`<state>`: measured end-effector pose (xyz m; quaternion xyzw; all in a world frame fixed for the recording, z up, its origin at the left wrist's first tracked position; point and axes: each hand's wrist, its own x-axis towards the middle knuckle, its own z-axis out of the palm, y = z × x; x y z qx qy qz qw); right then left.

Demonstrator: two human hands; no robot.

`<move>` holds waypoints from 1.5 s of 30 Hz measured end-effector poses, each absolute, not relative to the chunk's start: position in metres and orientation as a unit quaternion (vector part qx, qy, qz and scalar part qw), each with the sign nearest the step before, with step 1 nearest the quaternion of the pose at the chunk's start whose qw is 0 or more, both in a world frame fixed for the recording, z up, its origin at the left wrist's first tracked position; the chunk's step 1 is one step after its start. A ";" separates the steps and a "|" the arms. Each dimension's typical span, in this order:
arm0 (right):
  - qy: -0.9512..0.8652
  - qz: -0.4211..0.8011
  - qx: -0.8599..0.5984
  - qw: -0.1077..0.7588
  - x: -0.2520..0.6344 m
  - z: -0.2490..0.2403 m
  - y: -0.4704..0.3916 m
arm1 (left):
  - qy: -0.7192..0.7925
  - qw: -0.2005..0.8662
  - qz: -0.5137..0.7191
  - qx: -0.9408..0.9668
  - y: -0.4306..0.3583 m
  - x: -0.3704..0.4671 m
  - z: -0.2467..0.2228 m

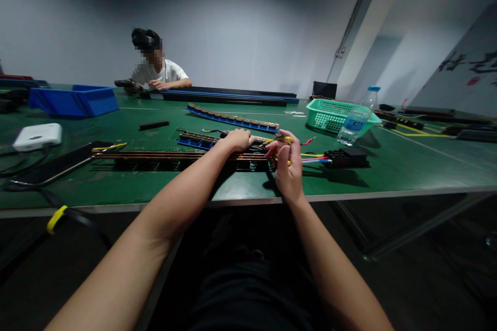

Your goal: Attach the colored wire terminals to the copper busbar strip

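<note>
My left hand [237, 140] lies back-up over a short blue strip with copper-coloured bars [196, 140], its fingers curled down and mostly hidden. Beside it, my right hand [290, 170] is closed around yellow-handled pliers [286, 139], whose tips point left toward the left hand. Nearer the table edge runs a long black rail with copper bars [163, 156]. Yellow, red and blue wires [315, 159] lead from its right end to a black connector block [347, 157]. A red wire end [309, 141] sticks out just right of the right hand. Behind lies another blue strip [233, 118].
On the green table [155, 191] stand a green basket [330, 114] and a water bottle [355, 121] at right. At left are a blue bin [73, 101], a white box [38, 136] and a phone-like black slab [62, 163]. A person [159, 70] works across the table behind long rails [221, 95].
</note>
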<state>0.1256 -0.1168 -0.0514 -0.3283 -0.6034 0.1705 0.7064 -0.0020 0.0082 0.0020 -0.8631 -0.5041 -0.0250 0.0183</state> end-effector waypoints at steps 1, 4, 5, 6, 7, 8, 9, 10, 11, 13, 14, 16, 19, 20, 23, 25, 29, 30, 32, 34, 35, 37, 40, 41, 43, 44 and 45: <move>-0.614 0.175 -0.328 0.696 0.126 -0.051 -0.115 | -0.504 0.017 -0.026 -0.863 0.008 -0.002 0.002; -0.660 0.176 -0.347 0.643 0.127 -0.051 -0.114 | -0.510 0.017 -0.028 -0.859 0.010 -0.002 0.001; -0.678 0.169 -0.357 0.620 0.127 -0.050 -0.114 | -0.510 0.017 -0.025 -0.859 0.011 -0.002 0.001; -0.699 0.158 -0.364 0.596 0.127 -0.050 -0.115 | -0.510 0.018 -0.020 -0.860 0.011 -0.001 0.001; -0.723 0.144 -0.366 0.568 0.126 -0.050 -0.116 | -0.509 0.020 -0.017 -0.860 0.012 -0.001 0.001; -0.749 0.126 -0.363 0.539 0.126 -0.050 -0.117 | -0.509 0.023 -0.015 -0.861 0.012 -0.001 0.000; -0.774 0.104 -0.358 0.511 0.125 -0.050 -0.118 | -0.509 0.026 -0.015 -0.861 0.013 -0.001 0.000; -0.795 0.082 -0.352 0.488 0.124 -0.050 -0.119 | -0.509 0.028 -0.016 -0.860 0.013 -0.001 0.000; -0.809 0.063 -0.347 0.471 0.124 -0.050 -0.120 | -0.510 0.030 -0.019 -0.859 0.013 -0.001 0.000; -0.816 0.055 -0.348 0.457 0.123 -0.049 -0.121 | -0.514 0.027 -0.021 -0.857 0.013 -0.001 0.000; -0.811 0.068 -0.353 0.461 0.123 -0.049 -0.122 | -0.514 0.025 -0.020 -0.857 0.013 -0.001 0.000; -0.783 0.100 -0.369 0.491 0.123 -0.048 -0.123 | -0.512 0.020 -0.015 -0.859 0.014 -0.001 0.000; -0.702 0.119 -0.395 0.581 0.124 -0.047 -0.124 | -0.505 0.020 -0.017 -0.862 0.015 -0.002 -0.001; -0.673 0.118 -0.396 0.614 0.125 -0.048 -0.125 | -0.505 0.022 -0.021 -0.863 0.015 -0.002 -0.002; -0.613 0.086 -0.374 0.691 0.129 -0.049 -0.127 | -0.501 0.032 -0.034 -0.864 0.017 -0.002 -0.005; -0.601 0.040 -0.362 0.711 0.137 -0.049 -0.129 | -0.496 0.036 -0.034 -0.867 0.017 -0.003 -0.006; -0.588 -0.025 -0.379 0.714 0.168 -0.047 -0.127 | -0.497 0.036 -0.023 -0.866 0.013 -0.003 -0.002; -0.577 -0.023 -0.385 0.720 0.176 -0.046 -0.125 | -0.499 0.035 -0.020 -0.866 0.011 -0.003 -0.001; -0.547 -0.007 -0.392 0.740 0.190 -0.045 -0.120 | -0.503 0.035 -0.015 -0.863 0.008 -0.003 0.002; -0.523 0.014 -0.395 0.755 0.199 -0.044 -0.116 | -0.504 0.034 -0.011 -0.863 0.006 -0.002 0.003; -0.517 0.027 -0.396 0.758 0.201 -0.044 -0.114 | -0.505 0.034 -0.010 -0.863 0.006 -0.002 0.004; -0.515 0.051 -0.395 0.759 0.201 -0.044 -0.112 | -0.506 0.034 -0.008 -0.862 0.005 -0.002 0.004; -0.514 0.070 -0.393 0.759 0.198 -0.044 -0.114 | -0.509 0.032 -0.006 -0.860 0.005 -0.002 0.004; -0.512 0.072 -0.393 0.761 0.197 -0.044 -0.115 | -0.509 0.032 -0.007 -0.860 0.005 -0.002 0.004; -0.504 0.068 -0.392 0.767 0.197 -0.044 -0.117 | -0.504 0.033 -0.010 -0.863 0.006 -0.002 0.003; -0.499 0.065 -0.390 0.771 0.197 -0.044 -0.118 | -0.501 0.034 -0.011 -0.865 0.006 -0.003 0.003; -0.494 0.061 -0.389 0.775 0.198 -0.045 -0.118 | -0.498 0.036 -0.012 -0.867 0.007 -0.003 0.003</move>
